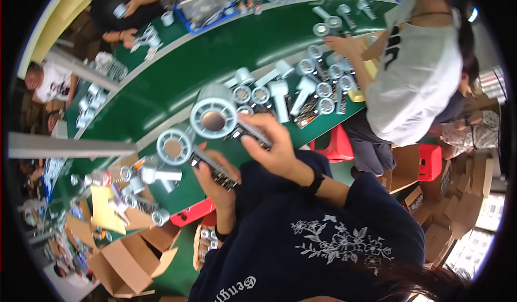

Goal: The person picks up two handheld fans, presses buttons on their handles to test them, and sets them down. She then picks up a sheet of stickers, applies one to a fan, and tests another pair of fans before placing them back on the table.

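Observation:
Each hand grips a light-blue device shaped like a hair dryer, with a round spoked head and an uncovered handle showing a dark circuit board. My left hand [215, 181] is closed around the handle of the lower-left device [160, 150]. The fingers of my right hand [277, 146] pinch the handle of the other device [194, 110], held slightly higher and further right. Both heads face me, a brownish disc in the middle of each. Just beyond my right hand, several similar light-blue devices [279, 98] lie on the green table [167, 92].
More light-blue parts [161, 174] and yellow sheet [107, 207] lie left. Opened cardboard boxes [126, 264] stand lower left. A person in white [420, 86] works at right beside red stool [339, 144]; another in black [126, 11] works across. A grey bar [70, 146] juts in from the left.

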The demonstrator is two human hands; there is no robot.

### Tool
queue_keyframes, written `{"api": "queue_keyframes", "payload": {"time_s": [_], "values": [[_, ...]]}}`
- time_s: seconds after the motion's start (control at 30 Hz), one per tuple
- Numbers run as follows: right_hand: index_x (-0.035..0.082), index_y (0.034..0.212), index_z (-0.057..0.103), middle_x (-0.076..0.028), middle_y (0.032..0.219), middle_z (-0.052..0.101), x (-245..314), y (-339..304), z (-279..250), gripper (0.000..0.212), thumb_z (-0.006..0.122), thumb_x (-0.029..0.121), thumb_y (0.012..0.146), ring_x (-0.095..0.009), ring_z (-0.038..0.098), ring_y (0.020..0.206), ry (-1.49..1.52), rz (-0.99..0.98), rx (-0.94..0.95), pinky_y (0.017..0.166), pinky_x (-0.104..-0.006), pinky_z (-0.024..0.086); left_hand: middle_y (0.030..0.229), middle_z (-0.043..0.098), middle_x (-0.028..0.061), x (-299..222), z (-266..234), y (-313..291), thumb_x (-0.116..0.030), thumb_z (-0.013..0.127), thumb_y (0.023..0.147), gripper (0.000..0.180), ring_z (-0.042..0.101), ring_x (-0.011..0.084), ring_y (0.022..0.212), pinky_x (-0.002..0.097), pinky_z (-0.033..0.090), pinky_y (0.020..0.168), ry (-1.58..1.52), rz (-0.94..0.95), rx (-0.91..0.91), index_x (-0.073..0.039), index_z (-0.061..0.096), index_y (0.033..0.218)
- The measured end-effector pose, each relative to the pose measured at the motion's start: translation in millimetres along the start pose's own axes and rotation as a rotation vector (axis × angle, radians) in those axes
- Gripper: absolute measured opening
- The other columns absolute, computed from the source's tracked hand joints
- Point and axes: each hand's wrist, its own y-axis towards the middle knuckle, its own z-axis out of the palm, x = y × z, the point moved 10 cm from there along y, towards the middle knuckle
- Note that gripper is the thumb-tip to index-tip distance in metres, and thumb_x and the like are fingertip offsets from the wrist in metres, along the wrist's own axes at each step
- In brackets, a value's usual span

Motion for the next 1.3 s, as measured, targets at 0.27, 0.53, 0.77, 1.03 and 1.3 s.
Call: {"api": "queue_keyframes", "payload": {"time_s": [0.27, 0.53, 0.77, 1.03, 1.3], "values": [[-0.001, 0.119, 0.052, -0.010, 0.117, 0.057, -5.6, 6.8, -15.3, 0.035, 0.059, 0.003, 0.085, -0.012, 0.055, 0.103, 0.097, 0.066, -0.026, 0.087, -0.0251, 0.043, 0.076, 0.047, 0.0080, -3.3, 8.3, 7.6, -0.036, 0.036, 0.097, 0.043, 0.045, 0.0131, 0.040, 0.0249, 0.038, 0.033, 0.030, 0.014, 0.049, -0.001, 0.032, 0.121], [-0.001, 0.120, 0.051, -0.008, 0.117, 0.057, -18.7, 10.2, -58.7, 0.034, 0.057, 0.003, 0.087, -0.011, 0.054, 0.102, 0.006, 0.084, -0.063, 0.087, -0.0246, 0.043, 0.076, 0.048, 0.0080, 8.7, 8.5, 18.9, -0.033, 0.035, 0.097, 0.039, 0.047, 0.0130, 0.042, 0.0256, 0.039, 0.034, 0.115, -0.095, 0.069, -0.001, 0.034, 0.120], [0.002, 0.120, 0.051, -0.003, 0.103, 0.057, -38.4, -5.1, -138.2, 0.031, 0.054, 0.004, 0.090, -0.005, 0.052, 0.086, -0.002, 0.068, -0.377, 0.070, -0.0199, 0.041, 0.080, 0.050, 0.0072, 39.8, 22.3, 68.4, -0.031, 0.034, 0.099, 0.036, 0.046, 0.0120, 0.043, 0.0255, 0.038, 0.035, 0.348, -0.173, 0.258, -0.002, 0.038, 0.120], [0.004, 0.121, 0.048, 0.003, 0.090, 0.055, -33.1, -50.4, -251.1, 0.029, 0.050, 0.008, 0.093, 0.001, 0.035, 0.057, -0.093, 0.116, -0.762, 0.048, -0.0161, 0.025, 0.078, 0.051, 0.0055, 101.3, 87.5, 128.5, -0.030, 0.036, 0.098, 0.035, 0.047, 0.0116, 0.044, 0.0253, 0.040, 0.037, 0.500, -0.314, 0.511, -0.002, 0.039, 0.118], [0.007, 0.122, 0.047, 0.001, 0.085, 0.057, -71.1, -113.6, -310.6, 0.030, 0.052, 0.012, 0.093, 0.000, 0.035, 0.050, 0.014, 0.306, -1.041, 0.043, -0.0161, 0.023, 0.075, 0.051, 0.0026, 223.7, 131.0, 217.2, -0.036, 0.046, 0.095, 0.037, 0.048, 0.0100, 0.048, 0.0235, 0.040, 0.042, 0.686, -0.529, 0.707, -0.004, 0.044, 0.113]]}}
